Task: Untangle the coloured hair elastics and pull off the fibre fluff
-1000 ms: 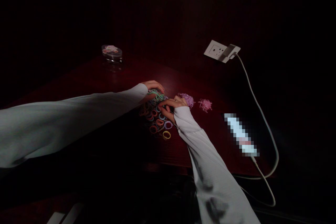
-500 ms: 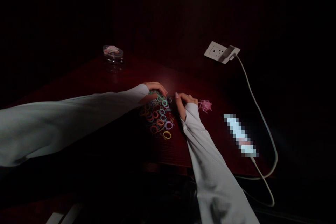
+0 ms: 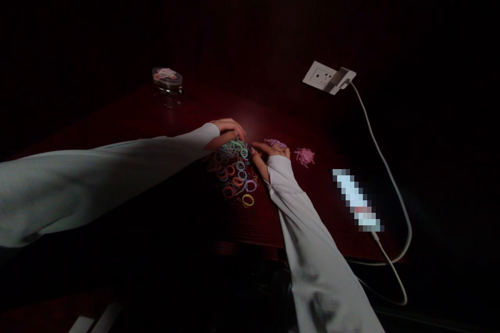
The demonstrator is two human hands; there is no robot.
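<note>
A heap of small coloured elastic bands [image 3: 234, 171] lies on a dark red table [image 3: 164, 119]. My left hand [image 3: 228, 130] rests curled on the top of the heap, fingers closed over some green and pale bands. My right hand [image 3: 269, 153] lies at the heap's right edge, fingers drawn together and pointing left at the bands; what it pinches is too small to see. Just behind it sits a small purple pile of bands [image 3: 275, 142], partly hidden by the hand. A pink pile [image 3: 304, 156] lies further right. Both arms wear pale long sleeves.
A clear lidded jar [image 3: 167, 83] stands at the table's far left. A white wall socket [image 3: 321, 76] holds a charger [image 3: 344, 79], whose cable [image 3: 386, 166] loops down to a blurred-out phone [image 3: 357, 200] near the right edge. The surroundings are dark.
My right hand went from the heap toward the purple pile, then came back left to the heap's edge, uncovering part of the purple pile. My left hand stayed on the heap.
</note>
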